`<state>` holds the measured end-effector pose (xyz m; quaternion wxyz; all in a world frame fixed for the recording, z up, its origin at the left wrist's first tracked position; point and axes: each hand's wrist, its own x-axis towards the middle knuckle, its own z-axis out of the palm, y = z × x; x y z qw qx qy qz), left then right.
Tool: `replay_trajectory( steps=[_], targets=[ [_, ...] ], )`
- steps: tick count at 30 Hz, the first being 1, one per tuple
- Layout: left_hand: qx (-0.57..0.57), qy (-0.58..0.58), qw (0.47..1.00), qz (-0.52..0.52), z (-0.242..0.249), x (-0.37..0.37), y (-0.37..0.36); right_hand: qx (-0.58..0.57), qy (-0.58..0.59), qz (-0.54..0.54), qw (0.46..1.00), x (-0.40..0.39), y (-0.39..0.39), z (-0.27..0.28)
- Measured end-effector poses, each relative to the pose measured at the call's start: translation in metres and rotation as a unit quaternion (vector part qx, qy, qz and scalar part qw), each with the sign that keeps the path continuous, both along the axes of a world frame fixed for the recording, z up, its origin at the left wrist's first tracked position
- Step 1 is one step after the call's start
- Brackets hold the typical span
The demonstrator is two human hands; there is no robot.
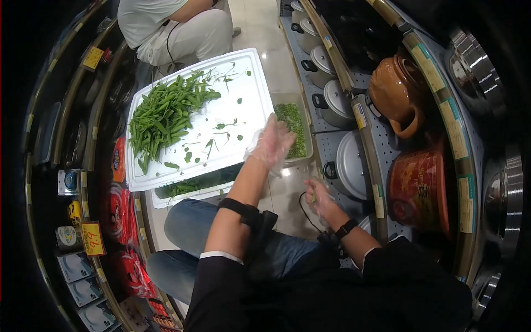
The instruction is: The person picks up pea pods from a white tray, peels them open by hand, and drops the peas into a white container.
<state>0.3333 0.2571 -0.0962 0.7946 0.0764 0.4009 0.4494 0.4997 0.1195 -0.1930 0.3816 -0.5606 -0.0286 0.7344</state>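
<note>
My left hand (271, 144), in a thin clear plastic glove, is stretched out with fingers apart. It hovers between the white foam tray (249, 83) and a pale bin of small cut green pieces (292, 124) and holds nothing that I can see. A heap of long green vegetable stalks (163, 113) lies on the tray's left half, with loose leaves and bits scattered over the rest. Nearer my body, my right hand (319, 200), also gloved, pinches a small green vegetable piece above the floor. A second container of greens (191, 188) sits under the tray's near edge.
Another person (177, 27) in a white top and light trousers sits beyond the tray. Shelves on the right carry lidded pots (337, 99), a brown clay pot (395, 91), a red pot (420, 188) and steel pots. Left shelves hold packaged goods and yellow price tags (93, 238). My knees in jeans (191, 221) are below the tray.
</note>
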Motion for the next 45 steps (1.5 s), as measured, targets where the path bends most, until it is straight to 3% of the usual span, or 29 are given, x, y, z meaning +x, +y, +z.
replay_trajectory(
  steps=[3,5,7,9,10,12,14,15,16,19,21,26,31,34,35,37,39,41,42,43,44,45],
  targets=[
    [0.058,-0.007,0.998,0.021,0.0,-0.034,-0.009,-0.005,-0.045,0.02,0.999,-0.007,0.0,-0.008],
    [0.132,0.031,0.99,0.031,0.042,-0.067,-0.029,-0.012,-0.08,0.043,0.996,-0.02,0.004,-0.009],
    [0.179,0.102,0.974,0.089,0.071,-0.111,-0.053,0.059,-0.173,0.17,0.968,-0.037,0.015,-0.006],
    [0.143,0.074,0.968,0.194,0.091,-0.163,-0.087,0.271,-0.378,0.278,0.84,-0.057,0.034,-0.048],
    [0.164,0.072,0.959,0.221,0.101,-0.189,-0.111,0.275,-0.367,0.293,0.839,-0.067,0.044,-0.074],
    [0.18,0.109,0.932,0.294,0.118,-0.233,-0.167,0.476,-0.47,0.347,0.657,-0.083,0.057,-0.114],
    [0.167,0.151,0.909,0.351,0.128,-0.264,-0.223,0.451,-0.47,0.354,0.671,-0.094,0.05,-0.075],
    [0.168,0.093,0.908,0.373,0.132,-0.277,-0.248,0.418,-0.485,0.347,0.686,-0.098,0.05,-0.053],
    [0.17,0.033,0.903,0.394,0.133,-0.288,-0.273,0.427,-0.475,0.361,0.68,-0.101,0.054,-0.046],
    [0.142,0.087,0.865,0.473,0.115,-0.311,-0.337,0.424,-0.491,0.393,0.652,-0.111,0.064,-0.017],
    [0.13,0.082,0.85,0.504,0.109,-0.315,-0.362,0.352,-0.53,0.436,0.636,-0.122,0.066,0.014],
    [0.117,0.012,0.824,0.555,0.117,-0.305,-0.392,0.324,-0.533,0.448,0.64,-0.126,0.075,0.0],
    [0.135,0.058,0.802,0.579,0.13,-0.287,-0.396,0.368,-0.539,0.399,0.644,-0.137,0.058,0.006],
    [0.133,0.079,0.805,0.573,0.133,-0.292,-0.401,0.346,-0.57,0.468,0.58,-0.14,0.057,0.015],
    [0.128,0.088,0.811,0.565,0.136,-0.293,-0.402,0.348,-0.569,0.465,0.582,-0.139,0.059,0.021],
    [0.126,0.137,0.802,0.568,0.143,-0.291,-0.402,0.306,-0.591,0.557,0.497,-0.139,0.057,0.051],
    [0.096,0.163,0.801,0.569,0.162,-0.284,-0.399,0.357,-0.556,0.577,0.481,-0.138,0.047,0.091],
    [0.073,0.219,0.798,0.557,0.176,-0.279,-0.397,0.505,-0.355,0.568,0.544,-0.141,0.045,0.12],
    [0.09,0.293,0.81,0.501,0.18,-0.279,-0.396,0.651,-0.358,0.552,0.378,-0.145,0.064,0.114],
    [0.104,0.367,0.813,0.44,0.184,-0.279,-0.393,0.773,-0.432,0.451,0.107,-0.176,0.06,0.135],
    [0.107,0.366,0.806,0.452,0.187,-0.281,-0.39,0.869,-0.383,0.314,-0.001,-0.203,0.059,0.163],
    [0.13,0.402,0.802,0.421,0.187,-0.283,-0.386,0.869,-0.357,0.312,0.141,-0.247,0.029,0.21]
  ],
)
